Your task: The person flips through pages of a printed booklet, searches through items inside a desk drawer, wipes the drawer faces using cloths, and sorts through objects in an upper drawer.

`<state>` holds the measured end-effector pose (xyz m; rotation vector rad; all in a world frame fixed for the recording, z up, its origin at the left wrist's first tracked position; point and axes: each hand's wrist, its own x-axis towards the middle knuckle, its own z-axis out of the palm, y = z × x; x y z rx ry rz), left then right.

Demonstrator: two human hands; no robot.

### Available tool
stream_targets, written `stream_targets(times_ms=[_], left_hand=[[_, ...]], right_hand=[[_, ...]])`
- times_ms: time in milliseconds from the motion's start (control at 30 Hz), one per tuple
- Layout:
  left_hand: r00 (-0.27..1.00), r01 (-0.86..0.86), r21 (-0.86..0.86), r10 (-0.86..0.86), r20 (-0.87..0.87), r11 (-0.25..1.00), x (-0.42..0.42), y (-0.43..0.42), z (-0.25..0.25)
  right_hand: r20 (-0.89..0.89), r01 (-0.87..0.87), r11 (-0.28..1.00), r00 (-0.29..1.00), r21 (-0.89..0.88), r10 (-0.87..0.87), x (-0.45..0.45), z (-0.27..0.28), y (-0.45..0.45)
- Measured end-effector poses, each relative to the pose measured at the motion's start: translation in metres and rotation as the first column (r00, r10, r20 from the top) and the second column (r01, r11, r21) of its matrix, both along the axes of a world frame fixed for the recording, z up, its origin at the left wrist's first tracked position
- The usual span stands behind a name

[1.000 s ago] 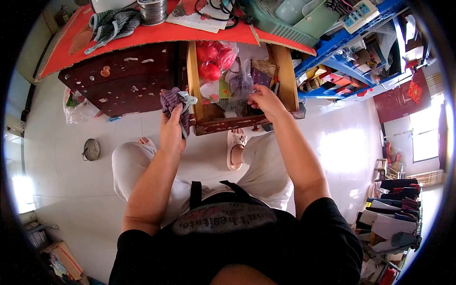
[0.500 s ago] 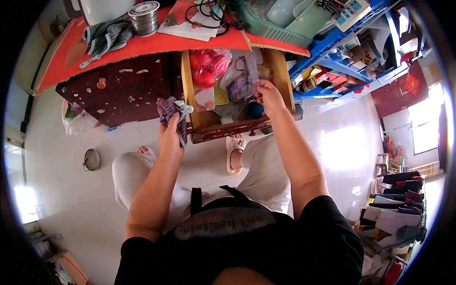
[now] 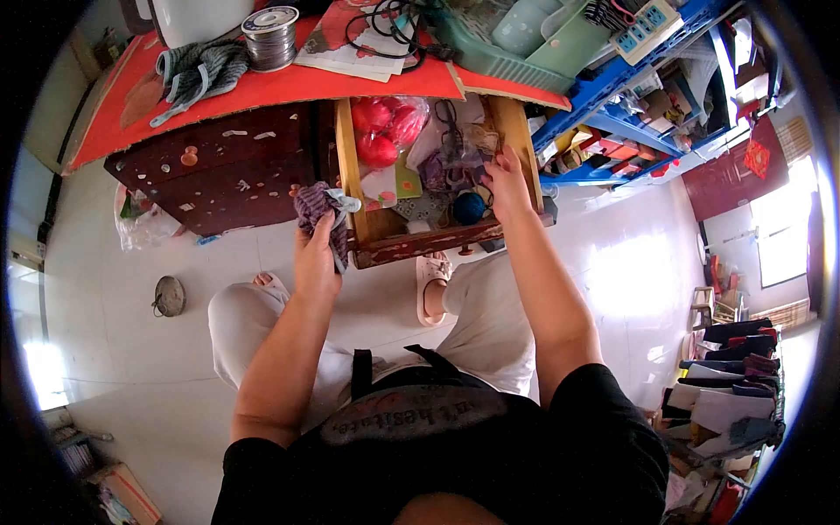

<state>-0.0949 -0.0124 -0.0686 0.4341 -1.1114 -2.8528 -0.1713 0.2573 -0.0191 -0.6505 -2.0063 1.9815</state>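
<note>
My left hand (image 3: 317, 249) is closed around a bundled purple-grey striped knit glove (image 3: 313, 208) with a pale grey end sticking out, just left of the open drawer (image 3: 429, 243). Over the drawer's right side is my right hand (image 3: 510, 188), fingers apart and nothing visible in them. Inside the drawer lie red round items in clear plastic (image 3: 385, 127), a clear bag (image 3: 442, 140), a crumpled purple item (image 3: 444, 173), a green card (image 3: 408, 178) and a dark blue ball (image 3: 469, 207). The fingers of my right hand partly cover the drawer's right side.
On the red tabletop (image 3: 350, 87) are a grey-green knit glove (image 3: 201, 74), a spool of wire (image 3: 270, 39), a black cable (image 3: 385, 35) and a green plastic basket (image 3: 503, 66). A blue shelf (image 3: 626, 127) stands right. A round metal pan (image 3: 170, 296) lies on the floor.
My right hand has let go of the clear plastic bag and shifted slightly right, its fingers opening. The bag has dropped back into the drawer. My left hand still grips the glove.
</note>
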Motion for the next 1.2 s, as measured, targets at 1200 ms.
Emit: stream_targets(times_ms=[1200], left_hand=[[0.998,-0.024,0.148,0.015,0.063,0.989,0.003,0.001,0.011]], right_hand=[[0.220,-0.246,0.667,0.967,0.703,0.125,-0.183,0.134,-0.144]])
